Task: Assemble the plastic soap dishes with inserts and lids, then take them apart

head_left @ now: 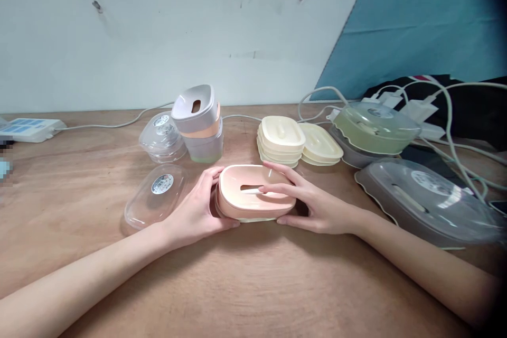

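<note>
A pink oval plastic box (233, 202), likely a soap dish, sits at the table's middle with a cream-coloured piece (259, 219) showing under its lower edge. A dark slot opens in its sunken top, with a narrow white strip (252, 191) beside it. My left hand (206, 198) wraps the left end, thumb along the near side. At the right end, my right hand (303, 198) grips with the thumb low in front and a finger on the far rim. Another of its fingertips reaches the white strip. Left of the box lies a clear lid (152, 206) with a round label.
Behind stand stacked grey and pink boxes (198, 127), clear lids (162, 140) and cream lids (282, 140). To the right are a lidded green box (376, 124), a lidded grey box (423, 200) and cables with white chargers (420, 108). A power strip (31, 129) lies far left.
</note>
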Motion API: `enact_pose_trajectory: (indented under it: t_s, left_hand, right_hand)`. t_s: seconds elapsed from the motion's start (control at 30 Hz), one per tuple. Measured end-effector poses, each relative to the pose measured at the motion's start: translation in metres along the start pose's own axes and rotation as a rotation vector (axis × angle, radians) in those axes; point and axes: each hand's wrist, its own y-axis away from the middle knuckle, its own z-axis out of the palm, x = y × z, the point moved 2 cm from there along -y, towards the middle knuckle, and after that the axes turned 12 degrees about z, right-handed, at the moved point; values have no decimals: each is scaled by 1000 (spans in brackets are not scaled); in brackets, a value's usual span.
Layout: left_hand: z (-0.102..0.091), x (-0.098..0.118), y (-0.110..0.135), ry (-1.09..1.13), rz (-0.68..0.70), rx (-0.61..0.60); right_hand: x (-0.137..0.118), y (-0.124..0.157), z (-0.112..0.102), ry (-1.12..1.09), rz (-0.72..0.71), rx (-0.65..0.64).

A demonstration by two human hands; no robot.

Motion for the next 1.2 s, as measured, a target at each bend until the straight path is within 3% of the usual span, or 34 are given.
enact_pose_trajectory:
  t_s: [0.23, 0.57, 0.93, 1.2]
  left_hand:
    - [0, 6, -2, -135, 62, -32]
    - [0, 5, -2, -52, 2, -61]
    - [0, 5, -1, -61, 14, -24]
    - [2, 8, -2, -178, 49, 12]
  right_hand:
    - [2, 0, 2, -7, 40, 28]
    - [1, -2, 1, -58, 25, 26]
    - [0, -2, 1, -33, 5, 45]
    - [-2, -3, 3, 4, -20, 134]
